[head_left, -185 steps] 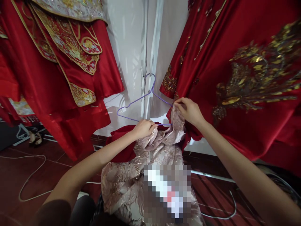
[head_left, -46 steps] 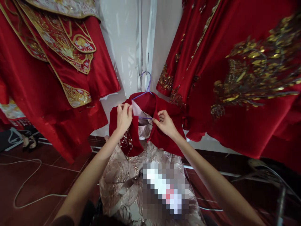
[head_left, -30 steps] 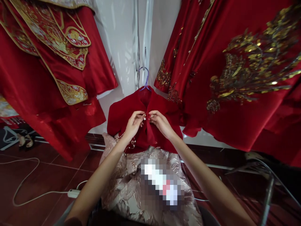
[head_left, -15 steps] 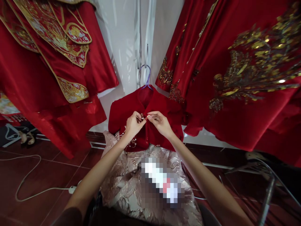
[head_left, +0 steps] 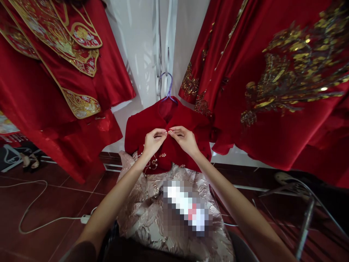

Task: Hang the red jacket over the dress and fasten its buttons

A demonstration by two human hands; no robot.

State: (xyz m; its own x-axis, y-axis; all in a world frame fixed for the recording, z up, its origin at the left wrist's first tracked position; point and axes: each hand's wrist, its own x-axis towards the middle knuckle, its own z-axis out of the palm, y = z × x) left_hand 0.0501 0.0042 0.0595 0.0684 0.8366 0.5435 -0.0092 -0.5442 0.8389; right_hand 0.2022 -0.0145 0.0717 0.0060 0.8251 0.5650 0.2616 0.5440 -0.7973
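Note:
A short red jacket [head_left: 141, 127] hangs on a purple wire hanger [head_left: 169, 87] against the white wall. Its front edges meet in the middle. My left hand [head_left: 152, 141] and my right hand [head_left: 184, 138] both pinch a small beaded clasp [head_left: 169, 131] at the jacket's chest, fingertips almost touching. Under the jacket hangs a pale pink-and-gold brocade dress [head_left: 141, 214], spreading down toward me. A beaded trim dangles near my left wrist.
Large red embroidered gowns hang at the left [head_left: 54, 91] and at the right [head_left: 272, 91]. A white cable with a plug [head_left: 40, 222] lies on the dark red floor. A metal stand [head_left: 302, 225] rises at lower right. Shoes [head_left: 28, 160] sit far left.
Six seconds ago the hanger was bare with the pink dress being fitted on it. Since then the red jacket went over it, its front was drawn together, and both hands now pinch the clasp.

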